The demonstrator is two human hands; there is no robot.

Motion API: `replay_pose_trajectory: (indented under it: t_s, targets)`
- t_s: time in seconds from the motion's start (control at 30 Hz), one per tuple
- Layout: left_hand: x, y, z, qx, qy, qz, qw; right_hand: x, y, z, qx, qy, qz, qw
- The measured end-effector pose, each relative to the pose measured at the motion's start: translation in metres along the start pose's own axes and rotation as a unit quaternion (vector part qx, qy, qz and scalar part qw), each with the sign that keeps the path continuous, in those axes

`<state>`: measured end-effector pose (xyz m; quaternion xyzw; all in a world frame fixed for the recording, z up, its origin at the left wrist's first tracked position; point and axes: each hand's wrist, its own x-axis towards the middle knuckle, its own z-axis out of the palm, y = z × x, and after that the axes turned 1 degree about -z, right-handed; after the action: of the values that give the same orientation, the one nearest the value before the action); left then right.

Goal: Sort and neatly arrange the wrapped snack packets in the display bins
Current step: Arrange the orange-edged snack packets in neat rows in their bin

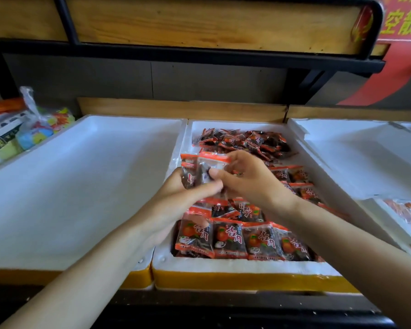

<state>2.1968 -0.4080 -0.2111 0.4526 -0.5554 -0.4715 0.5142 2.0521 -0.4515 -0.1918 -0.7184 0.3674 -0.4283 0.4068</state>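
Note:
A white foam bin (pixel 235 265) in the middle holds orange-and-dark wrapped snack packets. A neat row of packets (pixel 242 241) stands along its front edge, and a loose heap (pixel 244 141) lies at the back. My left hand (pixel 176 198) grips a small stack of packets (pixel 195 169) upright above the bin's left wall. My right hand (pixel 244 176) pinches the same stack from the right, thumb on its front face. Packets under my hands are partly hidden.
A large white foam bin (pixel 81 176) lies to the left, another (pixel 356 153) to the right. Bagged colourful goods (pixel 33 131) sit at far left. Orange packets (pixel 408 212) show at the right edge. A wooden shelf (pixel 199 24) overhangs the back.

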Motion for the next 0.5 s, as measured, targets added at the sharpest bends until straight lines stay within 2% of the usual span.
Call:
replay_pose_trajectory:
  t_s: [0.07, 0.13, 0.2, 0.27, 0.3, 0.33, 0.4, 0.43, 0.47, 0.5]
  targets:
    - [0.004, 0.002, -0.003, -0.067, 0.032, -0.025, 0.997, 0.003, 0.003, -0.009, 0.095, 0.012, 0.032, 0.995]
    - [0.001, -0.001, -0.001, -0.089, 0.063, -0.020, 0.994, 0.006, 0.005, -0.017, 0.132, 0.051, 0.017, 0.990]
    - [-0.003, 0.001, 0.003, -0.102, 0.089, -0.032, 0.990, 0.008, 0.006, -0.023, 0.055, 0.128, -0.054, 0.989]
    - [0.004, 0.005, 0.006, -0.119, 0.087, -0.050, 0.988, 0.006, 0.003, -0.023, -0.065, 0.181, -0.153, 0.969]
    - [0.008, 0.006, 0.005, -0.098, 0.068, -0.049, 0.992, 0.003, 0.003, -0.020, -0.120, 0.174, -0.199, 0.957]
    - [0.006, 0.004, 0.001, -0.100, 0.058, -0.014, 0.993, 0.000, 0.005, -0.016, -0.177, 0.153, -0.238, 0.943]
    - [0.019, 0.010, -0.005, -0.204, 0.080, -0.004, 0.976, -0.006, 0.011, -0.009, -0.281, 0.103, -0.286, 0.910]
    - [0.018, 0.012, -0.004, -0.178, 0.076, -0.002, 0.981, -0.008, 0.014, -0.008, -0.308, 0.074, -0.297, 0.901]
    - [0.014, 0.013, 0.001, -0.102, 0.061, -0.012, 0.993, -0.010, 0.016, -0.009, -0.320, 0.046, -0.308, 0.895]
    - [0.010, 0.014, 0.004, -0.066, 0.020, -0.005, 0.998, -0.012, 0.018, -0.011, -0.321, 0.023, -0.319, 0.891]
